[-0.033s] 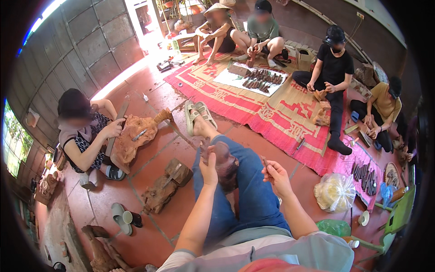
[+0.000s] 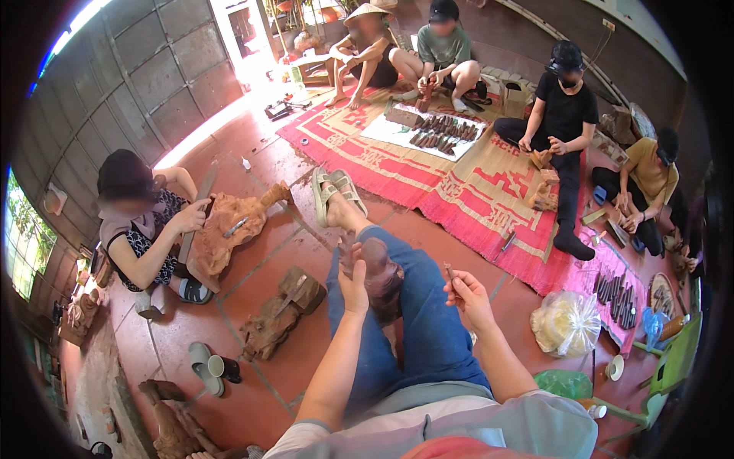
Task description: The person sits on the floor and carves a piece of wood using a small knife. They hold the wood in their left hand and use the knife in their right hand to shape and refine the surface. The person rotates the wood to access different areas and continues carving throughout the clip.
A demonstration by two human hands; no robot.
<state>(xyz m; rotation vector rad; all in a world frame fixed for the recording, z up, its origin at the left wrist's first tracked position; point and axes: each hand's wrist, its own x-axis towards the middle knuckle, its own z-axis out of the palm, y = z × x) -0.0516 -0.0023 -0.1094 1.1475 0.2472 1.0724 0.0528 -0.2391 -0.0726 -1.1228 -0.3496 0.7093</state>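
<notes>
In the head view, we saw the dark carved piece (image 2: 384, 281) resting between the thighs of the blue trousers (image 2: 434, 306), tilted toward our left. Our left grip (image 2: 354, 289) was closed around its left side, thumb and fingers curved over the dark surface. Our right grip (image 2: 472, 300) was narrow, pinching a small slim object (image 2: 449, 272) between thumb and fingertips, held up over the right thigh and apart from the piece; we could not tell what the object was. To handle this well, we judged, the left grip needed to brace the piece firmly against the thighs so that it could not roll, with its fingers clear of any spot the slim object might touch. The right grip seemed best kept light and close to the working end, its wrist steadied on the right thigh. A blocky carving (image 2: 275, 325) lay on the tiled floor (image 2: 329, 375) to our left, out of elbow range.
</notes>
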